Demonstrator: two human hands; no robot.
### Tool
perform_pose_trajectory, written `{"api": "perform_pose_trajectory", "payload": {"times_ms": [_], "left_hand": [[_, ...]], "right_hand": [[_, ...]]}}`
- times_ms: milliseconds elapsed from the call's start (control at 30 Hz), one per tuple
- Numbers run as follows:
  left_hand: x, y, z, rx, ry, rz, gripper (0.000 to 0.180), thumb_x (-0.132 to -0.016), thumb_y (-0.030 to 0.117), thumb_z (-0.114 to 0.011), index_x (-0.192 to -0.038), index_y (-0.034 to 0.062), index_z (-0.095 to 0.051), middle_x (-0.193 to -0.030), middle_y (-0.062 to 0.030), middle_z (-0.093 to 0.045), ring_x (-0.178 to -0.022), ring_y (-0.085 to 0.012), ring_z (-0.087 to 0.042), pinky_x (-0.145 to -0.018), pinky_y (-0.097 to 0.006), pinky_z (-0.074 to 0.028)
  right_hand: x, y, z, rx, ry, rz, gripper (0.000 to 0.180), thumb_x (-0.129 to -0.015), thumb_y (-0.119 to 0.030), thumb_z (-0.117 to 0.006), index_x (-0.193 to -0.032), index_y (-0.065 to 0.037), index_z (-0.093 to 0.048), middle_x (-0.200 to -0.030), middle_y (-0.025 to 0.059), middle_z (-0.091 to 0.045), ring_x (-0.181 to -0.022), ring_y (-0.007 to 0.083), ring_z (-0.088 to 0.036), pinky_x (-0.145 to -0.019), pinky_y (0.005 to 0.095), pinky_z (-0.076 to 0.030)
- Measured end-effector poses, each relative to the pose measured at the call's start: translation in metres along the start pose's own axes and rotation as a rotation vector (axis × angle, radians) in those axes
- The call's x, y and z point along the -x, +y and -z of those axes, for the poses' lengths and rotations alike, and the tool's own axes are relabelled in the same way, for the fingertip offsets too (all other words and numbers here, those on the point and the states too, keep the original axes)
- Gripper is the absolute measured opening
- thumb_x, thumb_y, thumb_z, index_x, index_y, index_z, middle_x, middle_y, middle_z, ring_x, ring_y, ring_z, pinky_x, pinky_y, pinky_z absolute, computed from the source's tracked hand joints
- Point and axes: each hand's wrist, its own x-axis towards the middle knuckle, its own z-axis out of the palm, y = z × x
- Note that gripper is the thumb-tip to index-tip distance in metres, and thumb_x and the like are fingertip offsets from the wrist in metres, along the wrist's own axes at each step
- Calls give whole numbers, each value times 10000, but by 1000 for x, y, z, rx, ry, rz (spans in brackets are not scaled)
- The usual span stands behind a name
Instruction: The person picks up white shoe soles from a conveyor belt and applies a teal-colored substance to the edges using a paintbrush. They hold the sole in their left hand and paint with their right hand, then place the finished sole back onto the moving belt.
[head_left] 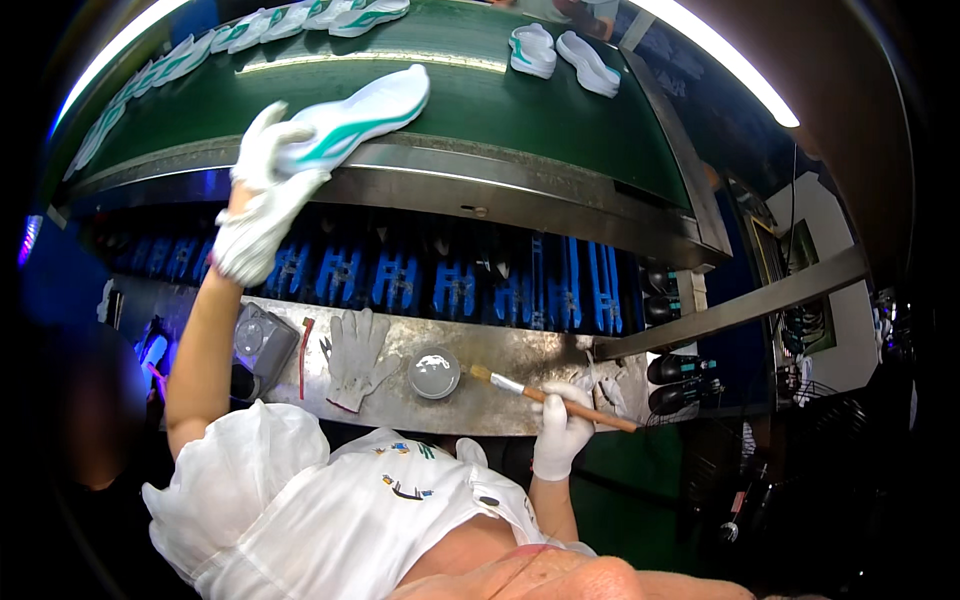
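Observation:
My left hand [262, 205], in a white knitted glove, is stretched out far left with its fingers around a white shoe sole [368, 112] with a teal stripe. The sole is held over the near edge of the green conveyor belt [460, 100], toe pointing away to the right. Low on the right, my gloved right hand [562, 442] grips a wooden-handled brush [508, 384]. Its bristles point left, beside a small round bowl [434, 396] of pale liquid on the metal bench [490, 410].
More white-and-teal soles [245, 32] line the belt's far left, and a pair [532, 50] lies at its far right. On the bench are a spare glove [354, 352], a red stick-like tool [305, 358] and a grey case [264, 345]. Blue racks [395, 280] sit beneath the belt; dark shoes [680, 370] stand right.

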Motion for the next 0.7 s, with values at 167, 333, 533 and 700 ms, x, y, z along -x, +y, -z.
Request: {"api": "perform_pose_trajectory", "payload": {"times_ms": [167, 333, 533, 700], "left_hand": [[-1, -1, 11, 1944, -676, 498, 693, -905, 508, -366, -1360, 0, -238, -1398, -268, -232, -1091, -341, -513, -741, -519, -492], [-2, 16, -45, 2378, -683, 595, 627, -876, 592, -316, -1343, 174, -302, -1275, -323, -354, -893, -299, -601, -541, -488, -483], [74, 69, -43, 1458, -254, 706, 630, -834, 362, -569, -1323, 57, -314, -1173, -127, -494, -1041, -238, -521, -753, -355, -500], [124, 80, -27, 1250, -359, 695, 834, -747, 232, -687, -1400, 54, -200, -1355, -75, -357, -1261, -195, -336, -1039, -334, -272]], "right_hand": [[1, -7, -1, 12, -11, -7, 130, -838, -79, -547, -932, 7, -575, -841, 58, -580, -643, 93, -566, -595, 208, -464], [7, -9, -7, -12, 2, 12, 139, -836, -72, -528, -937, 10, -577, -830, 57, -580, -635, 91, -564, -574, 198, -456], [-12, -16, 6, 62, 147, 140, 147, -833, -89, -509, -931, 4, -566, -780, 59, -558, -604, 79, -529, -529, 188, -433], [-19, -65, -25, -5, 20, 305, 190, -834, -137, -518, -933, 24, -539, -724, 36, -510, -601, 51, -477, -502, 147, -393]]}}
